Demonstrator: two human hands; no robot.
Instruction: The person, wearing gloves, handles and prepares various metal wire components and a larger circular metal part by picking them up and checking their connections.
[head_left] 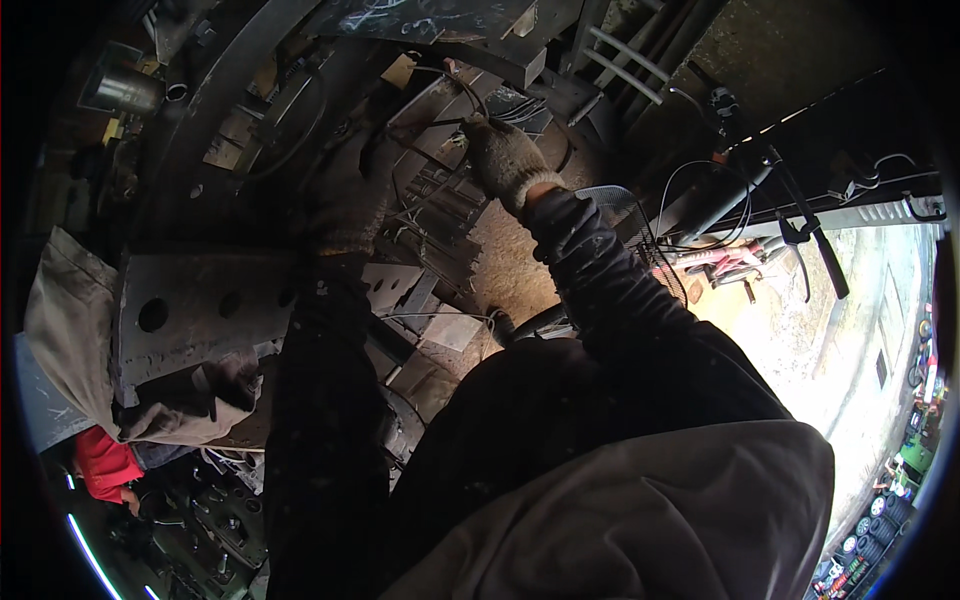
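My right hand (503, 160), in a knitted work glove, is closed at the upper middle. Thin dark metal rod (428, 123) meets its fingers and runs left from them; the gripped part is hidden. To the left, my left hand (350, 200) is also gloved and lies in deep shadow, beside dark metal pieces. Its fingers are too dark to make out. Just below and left of it lies a flat steel plate (190, 300) with round holes. Between and below the hands are several narrow metal bars (440, 185).
A bicycle with a wire basket (625, 215) and handlebar (800, 232) stands on the right. Grey cloth (75, 320) drapes over the plate's left end. A metal cylinder (125, 88) is at the upper left. At the lower left is another person's red sleeve (105, 465).
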